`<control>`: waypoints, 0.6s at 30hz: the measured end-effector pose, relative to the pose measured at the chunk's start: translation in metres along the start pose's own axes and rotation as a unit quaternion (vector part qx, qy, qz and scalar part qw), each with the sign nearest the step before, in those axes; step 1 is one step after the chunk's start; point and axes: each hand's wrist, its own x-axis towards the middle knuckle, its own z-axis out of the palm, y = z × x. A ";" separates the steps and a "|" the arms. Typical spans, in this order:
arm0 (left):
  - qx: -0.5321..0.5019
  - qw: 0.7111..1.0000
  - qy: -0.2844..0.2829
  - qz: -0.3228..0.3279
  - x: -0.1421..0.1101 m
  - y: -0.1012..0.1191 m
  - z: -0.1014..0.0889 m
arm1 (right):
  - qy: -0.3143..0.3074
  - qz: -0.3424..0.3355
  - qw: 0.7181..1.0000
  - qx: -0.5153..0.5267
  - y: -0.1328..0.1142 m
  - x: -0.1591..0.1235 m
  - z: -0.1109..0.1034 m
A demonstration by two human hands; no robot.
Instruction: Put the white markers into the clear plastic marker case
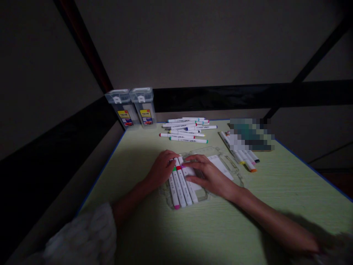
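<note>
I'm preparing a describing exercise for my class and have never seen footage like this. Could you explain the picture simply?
There is no machine here: a person works with two bare hands. The single picture comes from a camera worn on the head, looking forward and down.

On the pale green table, the left hand and right hand touch a row of white markers on a clear plastic tray. How firmly they are held cannot be told.

Farther back lies a loose pile of markers, with two lidded boxes standing to its left. More markers lie to the right, beside something pixelated.
</note>
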 end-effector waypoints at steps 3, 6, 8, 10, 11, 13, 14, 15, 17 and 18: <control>-0.003 1.000 0.006 0.005 0.000 0.000 0.000 | 0.003 0.002 1.000 0.001 0.000 0.000 0.000; -0.008 1.000 0.011 0.009 0.001 -0.001 -0.001 | 0.004 0.005 1.000 0.001 -0.001 0.000 0.000; -0.008 1.000 0.009 0.011 0.001 -0.001 -0.001 | 0.004 0.005 1.000 0.002 -0.001 0.000 0.000; -0.003 1.000 0.006 0.013 0.001 -0.001 -0.001 | 0.006 0.004 1.000 0.004 -0.001 0.000 0.000; 0.001 1.000 0.005 0.015 0.001 -0.001 -0.001 | 0.007 0.003 1.000 0.005 -0.001 0.000 0.000; 0.008 1.000 0.004 0.017 0.001 -0.002 0.000 | 0.005 0.003 1.000 0.006 -0.001 0.000 -0.001; 0.011 1.000 0.003 0.019 0.001 -0.003 0.000 | 0.004 0.004 1.000 0.005 -0.001 0.000 -0.001; 0.012 1.000 0.002 0.020 0.001 -0.003 0.000 | 0.003 0.004 1.000 0.005 -0.001 0.000 -0.001; 0.012 1.000 0.002 0.020 0.001 -0.004 0.000 | 0.002 0.006 1.000 0.003 -0.002 0.000 -0.001; 0.011 1.000 0.002 0.019 0.001 -0.004 0.001 | 0.002 0.006 1.000 0.003 -0.002 0.000 -0.001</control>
